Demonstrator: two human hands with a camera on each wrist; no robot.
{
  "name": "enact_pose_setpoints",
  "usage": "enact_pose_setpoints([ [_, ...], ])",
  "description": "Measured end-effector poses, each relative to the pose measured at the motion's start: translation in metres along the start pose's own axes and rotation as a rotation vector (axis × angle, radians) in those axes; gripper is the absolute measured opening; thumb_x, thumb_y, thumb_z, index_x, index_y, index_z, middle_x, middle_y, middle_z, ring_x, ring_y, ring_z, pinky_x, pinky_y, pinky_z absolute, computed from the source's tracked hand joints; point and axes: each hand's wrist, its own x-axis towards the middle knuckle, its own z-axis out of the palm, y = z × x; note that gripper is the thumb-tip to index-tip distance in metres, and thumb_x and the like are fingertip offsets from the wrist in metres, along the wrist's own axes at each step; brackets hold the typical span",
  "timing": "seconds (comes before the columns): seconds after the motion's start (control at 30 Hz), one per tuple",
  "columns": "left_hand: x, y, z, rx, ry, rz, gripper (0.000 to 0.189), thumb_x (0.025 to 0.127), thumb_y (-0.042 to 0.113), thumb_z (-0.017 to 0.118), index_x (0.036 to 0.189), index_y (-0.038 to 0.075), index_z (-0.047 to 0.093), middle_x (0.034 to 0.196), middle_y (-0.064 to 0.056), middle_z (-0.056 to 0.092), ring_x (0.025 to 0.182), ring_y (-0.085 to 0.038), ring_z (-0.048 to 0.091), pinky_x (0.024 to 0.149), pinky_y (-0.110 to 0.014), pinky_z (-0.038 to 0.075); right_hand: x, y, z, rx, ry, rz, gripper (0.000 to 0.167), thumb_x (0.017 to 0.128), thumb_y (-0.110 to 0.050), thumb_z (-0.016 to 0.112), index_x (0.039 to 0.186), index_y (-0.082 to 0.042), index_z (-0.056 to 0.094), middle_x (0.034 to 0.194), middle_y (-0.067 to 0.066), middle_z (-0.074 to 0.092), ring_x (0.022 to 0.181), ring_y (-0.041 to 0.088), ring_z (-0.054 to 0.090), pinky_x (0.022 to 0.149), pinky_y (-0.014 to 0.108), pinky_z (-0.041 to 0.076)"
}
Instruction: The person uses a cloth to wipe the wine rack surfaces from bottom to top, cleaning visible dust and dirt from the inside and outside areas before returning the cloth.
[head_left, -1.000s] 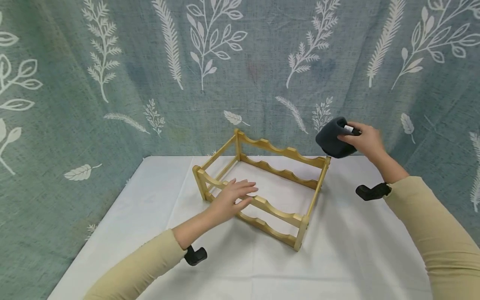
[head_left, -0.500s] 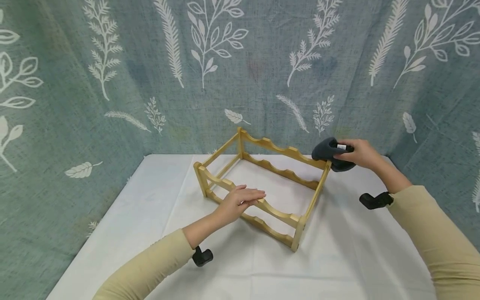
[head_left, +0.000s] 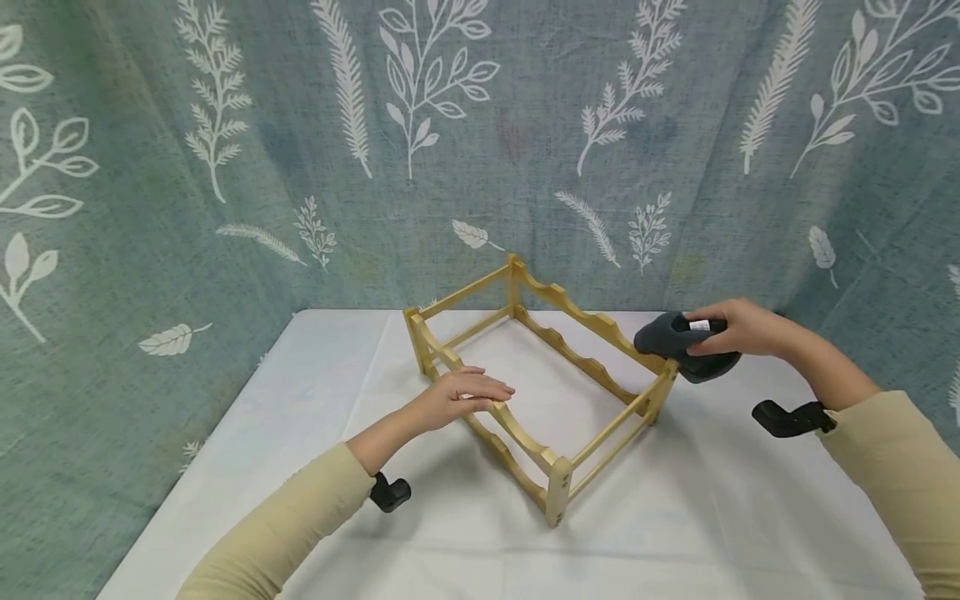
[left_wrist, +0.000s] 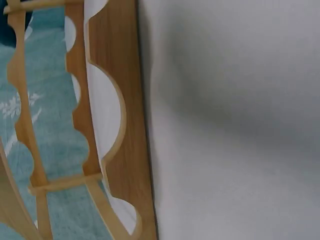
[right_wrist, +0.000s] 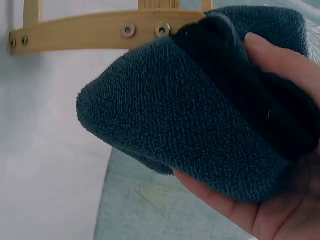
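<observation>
A light wooden rack [head_left: 618, 421] with scalloped rails stands on the white table. My left hand [head_left: 461, 393] rests on its near top rail, fingers lying fairly straight across the wood. That hand is out of sight in the left wrist view, where the scalloped rails [left_wrist: 117, 40] show. At the rack's far right corner, my right hand [head_left: 750, 327] pinches a folded dark blue terry cloth [right_wrist: 165, 110] between thumb and fingers. In the head view the cloth lies against the corner post and rail end, with a small white tag showing beside the fingers.
A white cloth [head_left: 652, 542] covers the table. Behind it and along the left hangs a grey-green curtain [head_left: 517, 208] with white leaf prints. Black camera mounts [head_left: 787, 418] hang below both wrists.
The rack has turned, its near right corner swinging left and its far right corner coming nearer. My right hand and the cloth have come down and slightly right. My left hand has settled onto the rail.
</observation>
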Motion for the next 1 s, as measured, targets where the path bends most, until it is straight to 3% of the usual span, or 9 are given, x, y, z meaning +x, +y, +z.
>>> enact_pose_setpoints([
  [0.13,0.004,-0.004,-0.003,-0.063,0.001,0.004,0.023,0.083,0.006,0.064,0.104,-0.003,0.068,0.109,-0.015,0.065,0.108,-0.019,0.059,0.107,-0.040,0.026,-0.009,0.004,-0.001,0.038,-0.064,-0.011,0.068,0.081,-0.029,0.069,0.131,0.010,0.043,0.126,0.036,0.045,0.101,0.040,0.057,0.076,0.047,0.049],
  [0.23,0.007,-0.007,-0.005,-0.080,-0.004,0.001,0.020,0.081,0.005,0.065,0.099,-0.002,0.069,0.115,-0.018,0.062,0.116,-0.027,0.052,0.107,-0.042,0.027,-0.015,0.006,0.000,0.056,-0.097,-0.020,0.067,0.080,-0.030,0.070,0.129,0.010,0.045,0.124,0.033,0.049,0.094,0.030,0.062,0.074,0.043,0.050],
  [0.37,0.008,-0.011,-0.008,-0.033,0.015,0.005,0.015,0.082,0.003,0.065,0.096,0.001,0.070,0.131,-0.021,0.050,0.131,-0.035,0.032,0.107,-0.049,0.024,-0.022,0.003,0.000,0.069,-0.126,-0.041,0.063,0.079,-0.028,0.071,0.126,0.009,0.050,0.118,0.026,0.056,0.087,0.018,0.062,0.070,0.033,0.051],
  [0.5,0.009,-0.015,-0.011,0.010,0.055,-0.011,0.015,0.083,0.003,0.063,0.096,0.003,0.070,0.137,-0.019,0.044,0.136,-0.033,0.023,0.108,-0.052,0.019,-0.029,-0.007,-0.002,0.088,-0.194,-0.048,0.062,0.078,-0.027,0.072,0.125,0.007,0.052,0.115,0.021,0.059,0.083,0.012,0.062,0.068,0.027,0.050],
  [0.77,0.006,-0.025,-0.023,-0.065,0.122,-0.149,0.025,0.086,-0.005,0.057,0.110,-0.005,0.064,0.137,-0.024,0.041,0.134,-0.039,0.023,0.106,-0.056,0.019,-0.034,-0.026,0.005,0.170,-0.312,-0.086,0.057,0.077,-0.025,0.073,0.122,0.004,0.056,0.106,0.011,0.064,0.079,0.013,0.063,0.067,0.025,0.052],
  [1.0,0.007,-0.011,-0.032,-0.151,0.146,-0.318,0.031,0.093,0.004,0.050,0.122,-0.007,0.056,0.137,-0.021,0.043,0.133,-0.035,0.029,0.106,-0.050,0.025,-0.034,-0.030,0.015,0.170,-0.274,-0.137,0.058,0.078,-0.028,0.072,0.123,0.005,0.054,0.113,0.015,0.061,0.081,0.010,0.061,0.068,0.026,0.051],
])
